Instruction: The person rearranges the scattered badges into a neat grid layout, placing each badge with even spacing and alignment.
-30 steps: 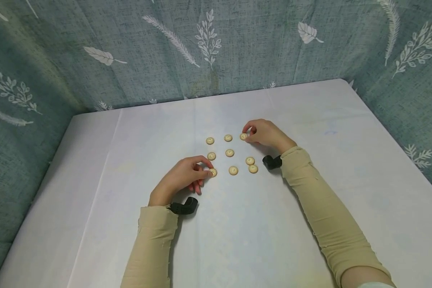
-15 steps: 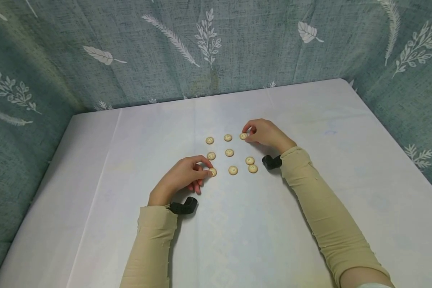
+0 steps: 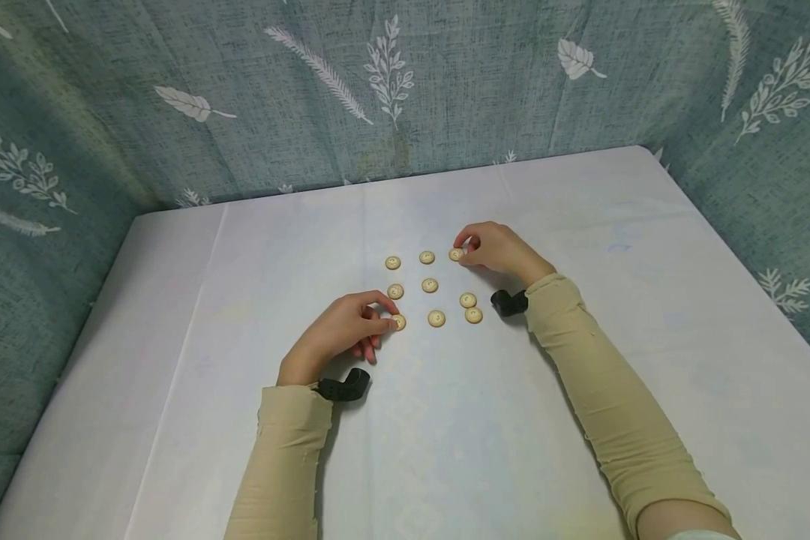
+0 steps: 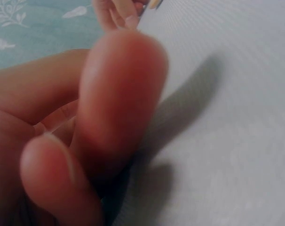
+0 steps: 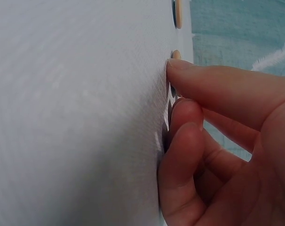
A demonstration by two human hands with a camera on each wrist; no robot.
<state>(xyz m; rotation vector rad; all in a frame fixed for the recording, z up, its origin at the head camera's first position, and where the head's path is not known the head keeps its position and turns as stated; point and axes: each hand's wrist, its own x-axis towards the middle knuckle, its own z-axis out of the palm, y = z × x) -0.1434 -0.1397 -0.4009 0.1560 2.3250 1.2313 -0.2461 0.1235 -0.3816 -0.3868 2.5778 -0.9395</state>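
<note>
Several small round, cream-coloured buttons lie flat on the table in loose rows in the head view. My left hand (image 3: 344,326) pinches the near-left button (image 3: 400,322) between thumb and forefinger, down at the cloth. At the far right of the group, my right hand (image 3: 502,253) pinches another button (image 3: 455,255) the same way. Blurred fingers (image 4: 121,94) hide the left button in the left wrist view. From the right wrist, my thumb (image 5: 217,87) reaches low to the cloth, and a button edge (image 5: 177,54) shows just past its tip.
Between the hands lie a middle button (image 3: 430,285) and a near button (image 3: 436,319). Two more, an upper button (image 3: 468,299) and a lower button (image 3: 473,316), sit right against each other. Behind the white-covered table (image 3: 256,247) hangs a green leaf-patterned curtain (image 3: 472,90).
</note>
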